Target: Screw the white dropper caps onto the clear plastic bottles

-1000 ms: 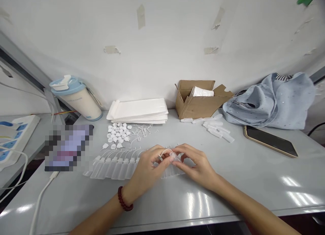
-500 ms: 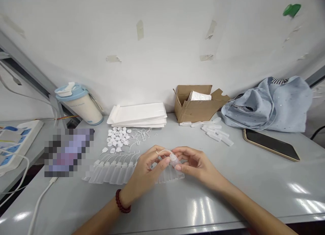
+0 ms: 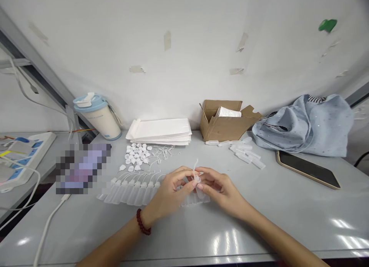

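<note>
Between my fingertips is a small translucent plastic bottle (image 3: pixel 197 179), its neck end turned up toward me and a thin white strap curving up from it. My left hand (image 3: pixel 175 188) pinches it from the left, my right hand (image 3: pixel 217 185) from the right. Most of its body is hidden by the fingers. Under and beside my hands lies a row of similar bottles (image 3: pixel 131 193) with thin straps at their necks. White caps (image 3: pixel 137 155) are heaped behind the row. Loose strap pieces (image 3: pixel 161 153) lie to the right of the caps.
Behind stand a tumbler (image 3: pixel 100 119), a stack of white envelopes (image 3: pixel 160 129) and an open cardboard box (image 3: pixel 227 126). More small bottles (image 3: pixel 245 151) lie before the box. At right are a blue cloth bag (image 3: pixel 305 124) and a phone (image 3: pixel 308 170); a cabled, blurred-out device (image 3: pixel 89 165) lies left.
The bottle has been tipped in my fingers so its neck faces me more, and its strap now points upward. The whole view has shifted slightly.
</note>
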`<state>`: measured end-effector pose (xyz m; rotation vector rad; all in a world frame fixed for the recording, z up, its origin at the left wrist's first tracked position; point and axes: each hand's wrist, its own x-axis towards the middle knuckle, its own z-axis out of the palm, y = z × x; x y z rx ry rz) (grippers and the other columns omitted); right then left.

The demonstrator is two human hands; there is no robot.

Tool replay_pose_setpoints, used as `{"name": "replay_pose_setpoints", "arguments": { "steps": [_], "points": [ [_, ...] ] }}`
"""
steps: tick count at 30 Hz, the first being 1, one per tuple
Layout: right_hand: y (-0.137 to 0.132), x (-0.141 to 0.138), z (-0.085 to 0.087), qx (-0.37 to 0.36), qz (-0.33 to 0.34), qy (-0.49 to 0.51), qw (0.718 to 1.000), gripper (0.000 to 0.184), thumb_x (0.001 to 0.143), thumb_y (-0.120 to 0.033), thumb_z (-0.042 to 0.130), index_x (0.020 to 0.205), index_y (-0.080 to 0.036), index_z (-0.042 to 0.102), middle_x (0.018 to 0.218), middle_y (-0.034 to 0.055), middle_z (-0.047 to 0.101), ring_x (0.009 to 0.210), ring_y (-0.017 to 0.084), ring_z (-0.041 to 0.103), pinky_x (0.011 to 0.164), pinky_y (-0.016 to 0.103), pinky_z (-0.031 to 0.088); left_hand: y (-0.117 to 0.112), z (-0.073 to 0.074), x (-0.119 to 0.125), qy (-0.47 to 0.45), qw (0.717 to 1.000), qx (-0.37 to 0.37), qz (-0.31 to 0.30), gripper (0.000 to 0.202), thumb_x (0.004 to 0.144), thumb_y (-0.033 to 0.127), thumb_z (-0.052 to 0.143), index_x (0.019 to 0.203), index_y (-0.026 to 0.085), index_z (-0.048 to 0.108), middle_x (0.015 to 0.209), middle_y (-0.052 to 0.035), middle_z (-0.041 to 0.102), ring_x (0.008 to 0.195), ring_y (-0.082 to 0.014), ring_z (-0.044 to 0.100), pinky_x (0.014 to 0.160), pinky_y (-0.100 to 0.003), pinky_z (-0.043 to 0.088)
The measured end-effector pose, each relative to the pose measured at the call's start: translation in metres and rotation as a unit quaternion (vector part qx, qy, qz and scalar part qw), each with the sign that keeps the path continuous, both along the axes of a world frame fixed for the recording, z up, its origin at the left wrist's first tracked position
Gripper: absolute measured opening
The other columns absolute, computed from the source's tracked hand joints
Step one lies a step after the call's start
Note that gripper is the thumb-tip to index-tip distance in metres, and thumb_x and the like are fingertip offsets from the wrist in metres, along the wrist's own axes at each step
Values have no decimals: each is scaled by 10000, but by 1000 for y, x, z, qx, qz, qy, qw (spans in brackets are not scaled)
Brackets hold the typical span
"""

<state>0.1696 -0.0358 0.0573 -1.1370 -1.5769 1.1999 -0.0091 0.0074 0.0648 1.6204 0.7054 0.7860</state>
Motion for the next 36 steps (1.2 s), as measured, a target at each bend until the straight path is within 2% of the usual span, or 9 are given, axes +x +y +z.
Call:
{"name": "replay_pose_setpoints", "arguments": {
  "steps": [4,6,8,11,14,18,23,31,36],
  "points": [
    [0,1,2,16,-23,-23,999,375,905,-281,525,1268,-190,516,823,20,667,741,139,623,659,263,499,-1,-7,0,37,997,27,65,206,888,261,546,1072,217,627,943,-27,625,731,-129,609,666,-271,539],
    [1,1,2,19,-51,-22,998,359,889,-290,544,1227,-170,553,824,30,662,744,145,628,675,272,504,-2,-10,-1,77,982,114,127,261,889,238,543,1148,216,572,1017,-48,624,728,-135,614,647,-286,546],
    [2,2,0,15,-76,-16,997,337,870,-304,570,1174,-159,588,841,43,665,756,154,635,705,287,512,-2,-11,-1,95,947,263,159,308,881,193,550,1189,192,526,1096,-85,609,830,-170,616,708,-327,553],
    [3,3,-2,5,-90,6,996,317,861,-321,590,1140,-169,604,872,52,672,792,167,646,741,305,514,-2,-8,-1,103,873,464,111,373,864,133,572,1228,147,491,1139,-119,604,1042,-229,559,873,-392,519],
    [3,4,-2,2,-86,37,996,277,867,-328,594,1108,-193,612,908,48,681,803,165,650,757,309,511,-2,-4,0,152,827,538,67,448,858,174,613,1275,104,464,1185,-134,602,1093,-260,525,919,-417,501],
    [3,6,2,-11,-97,61,993,260,859,-343,609,1078,-203,619,897,37,689,789,156,645,721,286,507,0,-3,4,193,807,555,57,435,860,232,625,1250,101,483,1204,-128,606,1114,-284,513,907,-432,506],
    [8,14,7,-38,-91,46,994,258,854,-350,601,1053,-185,610,812,19,678,752,152,630,695,278,489,3,-4,13,202,816,539,51,379,863,215,609,1215,129,497,1207,-115,607,1123,-287,499,899,-450,497],
    [12,42,17,-86,-3,-128,988,253,889,-348,521,1049,-169,600,655,-22,585,614,131,528,579,257,406,-2,-3,37,218,870,441,24,330,794,184,653,1105,172,542,1098,-75,645,1060,-274,517,869,-445,482],
    [6,55,23,-111,55,-237,964,240,868,-377,546,978,-176,617,735,6,625,672,151,556,599,262,402,-10,-7,43,236,880,412,2,382,767,142,658,1126,165,531,1112,-73,638,1064,-277,502,873,-441,464]
  ]
}}
